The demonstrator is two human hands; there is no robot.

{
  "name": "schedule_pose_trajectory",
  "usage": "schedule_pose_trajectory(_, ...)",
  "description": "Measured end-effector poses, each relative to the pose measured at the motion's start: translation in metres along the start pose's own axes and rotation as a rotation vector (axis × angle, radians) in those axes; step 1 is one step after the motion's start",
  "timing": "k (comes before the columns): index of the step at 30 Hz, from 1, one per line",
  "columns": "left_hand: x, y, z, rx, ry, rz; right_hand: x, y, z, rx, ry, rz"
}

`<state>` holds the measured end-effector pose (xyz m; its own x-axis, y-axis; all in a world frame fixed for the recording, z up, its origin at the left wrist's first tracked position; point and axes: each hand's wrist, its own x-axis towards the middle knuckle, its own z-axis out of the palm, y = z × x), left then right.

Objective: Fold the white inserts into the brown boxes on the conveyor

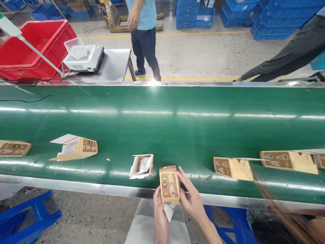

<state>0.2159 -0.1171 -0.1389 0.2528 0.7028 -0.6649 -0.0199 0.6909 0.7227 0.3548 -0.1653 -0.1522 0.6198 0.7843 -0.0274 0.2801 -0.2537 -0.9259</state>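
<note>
**Green conveyor belt (162, 132): printed carton (169, 184) held at the near edge**

Across the full width of the frame runs the belt, bordered by a metal rail (122, 190) along its near side. The printed carton is at lower centre, over this rail, with its patterned face toward the camera and a white flap (169, 211) hanging below it.

Left hand (160, 215): supports the carton from the lower left. Thumb-side fingers press against its left side; the remaining fingers are hidden.

Right hand (193, 201): located at the carton's right side. Fingers are extended and spread, with the thumb apart from them near the lower right edge. Contact at each fingertip cannot be told.

Belt contents: an open box (151, 166) with white material inside lies just left of the printed carton. Farther left, an open-flapped carton (90, 146) lies on its side. Another carton (15, 149) meets the left frame edge. At right, a brown carton (222, 166) lies near a longer carton (276, 160).

Background: a red bin (22, 69) and a white device (83, 62) occupy the upper left. A person in a light-blue shirt (146, 17) stands at upper centre. Blue crates (186, 15) are stacked at upper right of centre.
</note>
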Motion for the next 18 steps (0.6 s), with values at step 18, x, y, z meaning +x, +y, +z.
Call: schedule_pose_trajectory(18,0.081,0.072,0.099,0.493,-0.692,0.573,0.038,-0.017,-0.065,0.088,0.348,0.245)
